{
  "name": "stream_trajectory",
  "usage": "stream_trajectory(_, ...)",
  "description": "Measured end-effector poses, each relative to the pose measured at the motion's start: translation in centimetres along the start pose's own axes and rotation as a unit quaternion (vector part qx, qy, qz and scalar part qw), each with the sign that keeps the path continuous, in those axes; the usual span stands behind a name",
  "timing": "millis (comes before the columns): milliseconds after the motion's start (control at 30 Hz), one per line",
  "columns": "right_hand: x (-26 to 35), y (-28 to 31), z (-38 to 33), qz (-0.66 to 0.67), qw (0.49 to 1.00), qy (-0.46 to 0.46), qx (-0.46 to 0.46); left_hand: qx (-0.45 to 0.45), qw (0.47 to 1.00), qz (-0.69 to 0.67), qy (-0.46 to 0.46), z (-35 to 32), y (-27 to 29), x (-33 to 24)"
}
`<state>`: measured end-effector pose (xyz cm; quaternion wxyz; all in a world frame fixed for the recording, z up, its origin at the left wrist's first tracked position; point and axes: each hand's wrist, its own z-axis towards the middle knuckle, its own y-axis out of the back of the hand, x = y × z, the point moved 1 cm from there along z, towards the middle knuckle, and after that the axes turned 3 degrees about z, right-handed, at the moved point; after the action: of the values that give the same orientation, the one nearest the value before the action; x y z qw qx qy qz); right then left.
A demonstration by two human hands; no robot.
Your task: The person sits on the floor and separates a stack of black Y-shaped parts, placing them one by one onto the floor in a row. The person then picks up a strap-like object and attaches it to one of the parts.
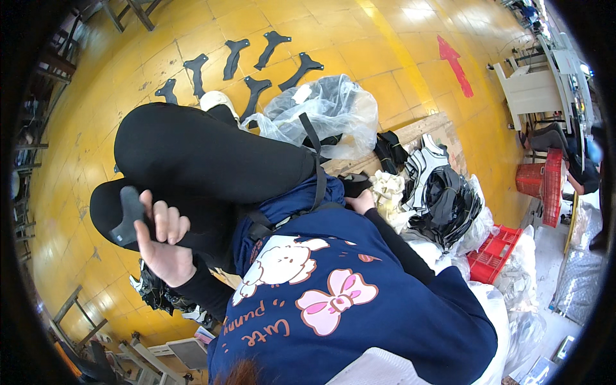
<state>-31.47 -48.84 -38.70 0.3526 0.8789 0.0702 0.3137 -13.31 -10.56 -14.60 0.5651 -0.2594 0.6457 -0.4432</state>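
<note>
In my left hand [165, 239], raised over my lap, is a dark grey curved piece [131, 215], pinched between thumb and fingers. It looks soft and flat, with a rounded end pointing up. My right hand [361, 201] is low beside my hip, against a small black piece [354, 185]. Its fingers are mostly hidden, so their grip does not show. Just beyond it lie a heap of cream-coloured pieces [388, 192] and a bundle of white-and-black curved pieces [423, 170]. On the floor ahead, several dark T-ended strips [235, 59] are spread apart.
A clear plastic bag [346, 106] stands open beyond my legs, near a cardboard sheet [436, 131]. Tied black pieces [444, 199] sit at my right, with a red crate [494, 253] behind them. More bundled black pieces [157, 289] lie at left. A white worktable [529, 90] stands far right.
</note>
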Motion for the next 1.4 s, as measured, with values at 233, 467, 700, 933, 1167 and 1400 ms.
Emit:
stream_trajectory(233,9.6,13.5,1.4,0.218,0.951,0.16,0.152,0.004,0.997,0.003,-0.076,-1.9,1.1,-5.2)
stream_trajectory(467,29.2,12.6,-4.5,0.27,0.834,0.296,0.379,0.013,0.994,0.018,-0.104,-3.3,0.5,-8.0)
stream_trajectory(700,35.1,-0.9,-9.9,0.044,0.798,0.477,0.365,-0.143,0.98,0.119,-0.068,-2.3,0.0,-7.9)
stream_trajectory(933,34.3,-2.7,-11.4,0.087,0.825,0.532,0.168,-0.27,0.952,0.131,-0.069,-3.5,3.7,-7.0)
stream_trajectory(1167,35.7,-3.0,-12.6,-0.058,0.751,0.643,0.137,-0.254,0.956,0.115,-0.093,-3.2,4.4,-6.2)
stream_trajectory(1400,35.2,-1.3,-10.9,0.191,0.874,0.334,0.295,-0.242,0.96,0.117,-0.078,-2.9,2.9,-5.7)
